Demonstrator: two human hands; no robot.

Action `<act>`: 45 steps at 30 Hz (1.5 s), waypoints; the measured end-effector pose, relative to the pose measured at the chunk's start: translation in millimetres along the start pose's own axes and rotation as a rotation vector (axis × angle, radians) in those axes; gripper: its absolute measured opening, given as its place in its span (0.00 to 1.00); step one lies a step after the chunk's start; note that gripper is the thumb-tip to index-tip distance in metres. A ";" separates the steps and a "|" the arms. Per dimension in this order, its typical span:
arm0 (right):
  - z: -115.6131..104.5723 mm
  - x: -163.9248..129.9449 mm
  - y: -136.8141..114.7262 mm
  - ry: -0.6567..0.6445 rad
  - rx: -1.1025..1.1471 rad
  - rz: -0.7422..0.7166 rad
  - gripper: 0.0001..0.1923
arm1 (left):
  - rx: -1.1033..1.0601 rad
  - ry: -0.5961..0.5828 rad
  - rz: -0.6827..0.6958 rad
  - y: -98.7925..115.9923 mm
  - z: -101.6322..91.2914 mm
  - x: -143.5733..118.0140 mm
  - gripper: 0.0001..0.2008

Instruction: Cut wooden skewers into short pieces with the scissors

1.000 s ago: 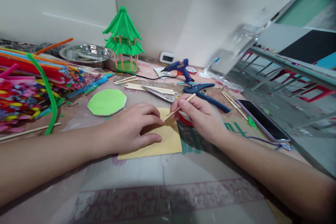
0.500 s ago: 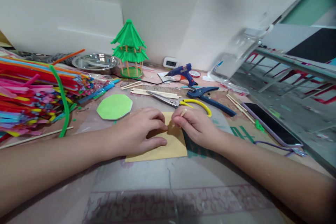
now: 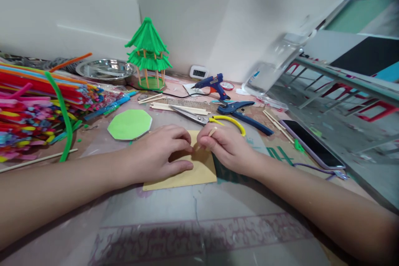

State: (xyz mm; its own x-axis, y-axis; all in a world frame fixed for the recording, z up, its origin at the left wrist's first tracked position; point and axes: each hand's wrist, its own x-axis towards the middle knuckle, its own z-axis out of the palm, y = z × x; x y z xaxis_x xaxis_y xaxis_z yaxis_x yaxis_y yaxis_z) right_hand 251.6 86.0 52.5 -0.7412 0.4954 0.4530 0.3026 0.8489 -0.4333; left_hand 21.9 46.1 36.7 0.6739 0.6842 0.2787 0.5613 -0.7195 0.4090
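My left hand (image 3: 157, 156) lies palm down on a yellow-brown square of card (image 3: 193, 172), pressing it to the table with the fingertips near the card's far edge. My right hand (image 3: 226, 147) is closed on a short thin wooden stick (image 3: 212, 131). Its lower end meets the card right by my left fingertips. Only the stick's top end shows above my fingers.
Scissors with yellow handles (image 3: 215, 119) and blue pliers (image 3: 241, 112) lie just beyond my hands, with loose sticks (image 3: 177, 107), a blue glue gun (image 3: 212, 84) and a green pagoda model (image 3: 147, 52). A green octagon (image 3: 130, 124) and coloured pipe cleaners (image 3: 37, 106) are left; a phone (image 3: 311, 143) is right.
My right hand has drawn in toward my left and tipped the stick from a long slant to nearly end-on at the card. The left hand has stayed on the card.
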 end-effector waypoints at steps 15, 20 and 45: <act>-4.2 3.2 9.8 0.013 -0.157 0.116 0.13 | 0.008 0.007 0.006 0.1 0.0 0.5 0.13; -6.0 4.5 0.9 0.156 0.624 0.410 0.10 | 0.013 0.012 0.011 0.6 -0.6 2.4 0.15; 11.2 2.5 -2.0 0.104 1.358 0.595 0.12 | -0.098 0.311 0.114 1.9 -3.5 2.8 0.09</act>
State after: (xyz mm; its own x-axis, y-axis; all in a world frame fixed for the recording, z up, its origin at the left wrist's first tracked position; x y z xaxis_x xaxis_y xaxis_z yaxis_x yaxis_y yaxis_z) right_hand 242.5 83.5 45.7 -0.6497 0.7600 -0.0203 -0.2815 -0.2653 -0.9222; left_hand 23.2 47.0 41.3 0.5424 0.6142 0.5732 0.4314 -0.7891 0.4373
